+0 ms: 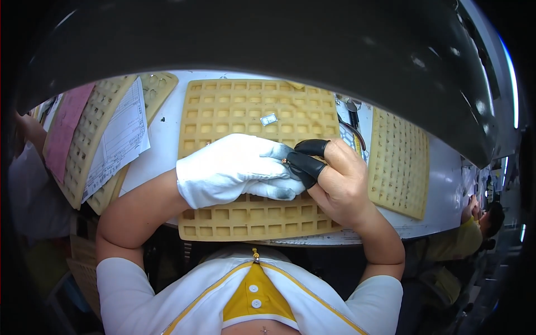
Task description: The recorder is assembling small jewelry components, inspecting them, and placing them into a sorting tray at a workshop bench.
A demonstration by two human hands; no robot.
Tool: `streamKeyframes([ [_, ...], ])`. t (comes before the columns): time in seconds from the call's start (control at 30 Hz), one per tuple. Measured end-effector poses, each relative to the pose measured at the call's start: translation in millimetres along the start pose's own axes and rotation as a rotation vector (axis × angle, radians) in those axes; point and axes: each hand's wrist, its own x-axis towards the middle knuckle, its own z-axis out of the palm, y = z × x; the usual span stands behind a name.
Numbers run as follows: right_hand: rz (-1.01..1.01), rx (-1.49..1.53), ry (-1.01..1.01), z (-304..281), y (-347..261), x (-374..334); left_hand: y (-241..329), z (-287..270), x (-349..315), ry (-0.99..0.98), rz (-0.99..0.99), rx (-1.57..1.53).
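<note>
My left hand (pixel 234 170) wears a white glove with grey-stained fingertips. Its fingers are closed in a pinch around a tiny gold-coloured piece (pixel 285 161), too small to tell its kind. Black finger cots cover the thumb and a finger of my right hand (pixel 338 176), which is also closed, its covered fingertips pressed against the same piece. Both hands meet above a pale yellow tray (pixel 195 229) with rows of square pockets. On the tray, beyond my hands, lies a small white tag (pixel 268 119).
Another pocketed tray (pixel 399 162) holding small pieces lies at the right. Stacked trays with a printed paper sheet (pixel 124 137) and a pink sheet (pixel 68 131) are on the left. Tools (pixel 353 118) lie behind the main tray. A dark hood (pixel 268 39) overhangs the table. People sit at both sides.
</note>
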Motion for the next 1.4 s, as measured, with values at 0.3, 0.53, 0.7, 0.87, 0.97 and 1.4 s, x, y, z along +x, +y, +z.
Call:
streamKeyframes([
  [0.3, -0.081, -0.062, 0.076, -3, 4, -1, 9, 10, -4, 0.052, 0.012, 0.108],
  [0.53, 0.007, 0.028, 0.0, 0, 5, -4, 5, 8, -3, 0.089, 0.032, 0.133],
  [0.7, 0.001, 0.033, 0.071, -4, 7, -1, 6, 11, -2, 0.12, 0.038, 0.108],
  [0.87, -0.009, 0.005, 0.047, -11, 6, 0, 6, 9, -1, 0.119, 0.052, 0.129],
  [0.97, 0.018, -0.016, -0.085, -13, 3, -2, 7, 10, -2, 0.125, 0.069, 0.185],
  [1.4, 0.035, 0.024, -0.119, -3, 0, -4, 4, 6, -4, 0.159, 0.129, 0.541],
])
